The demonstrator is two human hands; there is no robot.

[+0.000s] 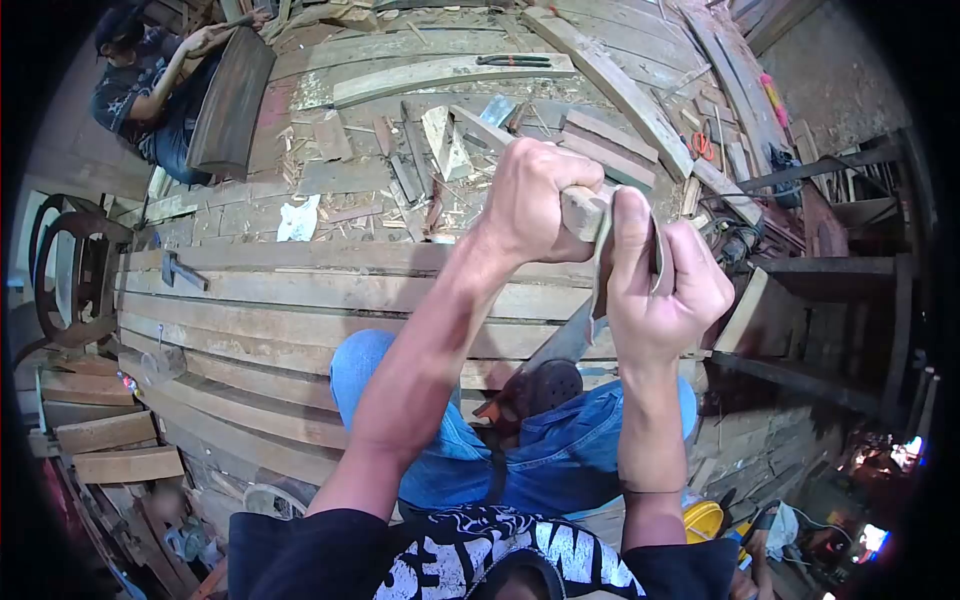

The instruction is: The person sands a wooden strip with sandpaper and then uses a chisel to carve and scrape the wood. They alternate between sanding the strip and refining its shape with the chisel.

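Closed round a length of wood point(584, 212), my left hand point(532, 203) grips it in front of my chest; its blunt end sticks out toward the right. My right hand point(662, 272) pinches a folded piece of sandpaper point(604, 258) between thumb and curled fingers, right beside that end. Whether the sandpaper touches the wood is hard to make out. Below the hands, a handsaw point(566, 338) lies near my shoe point(553, 386), its handle partly hidden by my legs.
Long planks point(250, 297) run across the floor before me. A hammer point(184, 270) rests on them at left. Beyond are wood scraps point(444, 142), pliers point(513, 61) and orange-handled scissors point(702, 146). Another person point(150, 90) sits at upper left with a curved board point(232, 105).
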